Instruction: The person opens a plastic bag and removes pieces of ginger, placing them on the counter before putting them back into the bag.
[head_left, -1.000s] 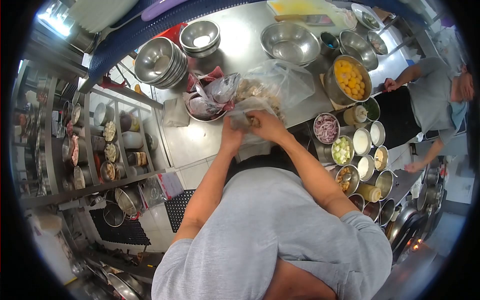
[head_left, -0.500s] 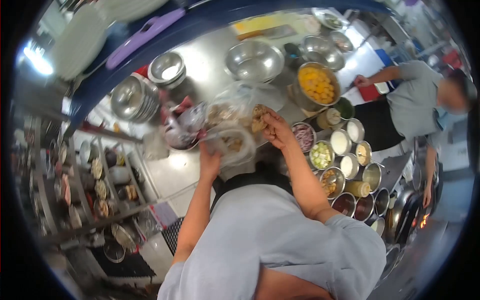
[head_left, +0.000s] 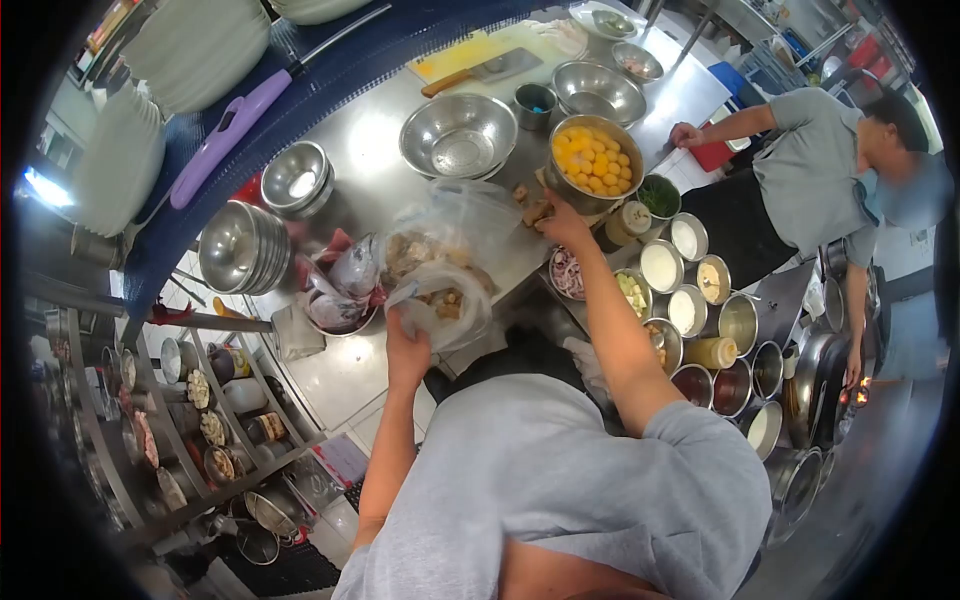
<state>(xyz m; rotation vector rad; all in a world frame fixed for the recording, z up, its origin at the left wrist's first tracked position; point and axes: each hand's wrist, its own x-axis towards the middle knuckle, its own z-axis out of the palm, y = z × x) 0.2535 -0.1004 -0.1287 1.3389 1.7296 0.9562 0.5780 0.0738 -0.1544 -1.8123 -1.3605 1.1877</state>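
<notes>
My left hand (head_left: 408,345) grips the edge of a clear plastic bag (head_left: 468,322) with light brown pieces inside. Behind it lies a second clear bag (head_left: 450,212), also holding brownish food. My right hand (head_left: 566,222) reaches over the steel counter, its fingers closed on some brown food pieces (head_left: 537,212); their exact kind is not clear. A smaller brown piece (head_left: 519,193) lies just beyond the fingertips. Right next to that hand stands a steel bowl of egg yolks (head_left: 597,160).
A bowl with fish (head_left: 345,280) sits left of the bags. Stacked steel bowls (head_left: 242,250) and a large bowl (head_left: 458,135) stand on the counter. A knife (head_left: 490,70) lies at the back. Several ingredient pots (head_left: 660,266) line the right, near another person (head_left: 800,170).
My right hand has moved from beside the bags down to the counter near the egg yolks, with brown pieces at its fingers. My left hand still holds the bag.
</notes>
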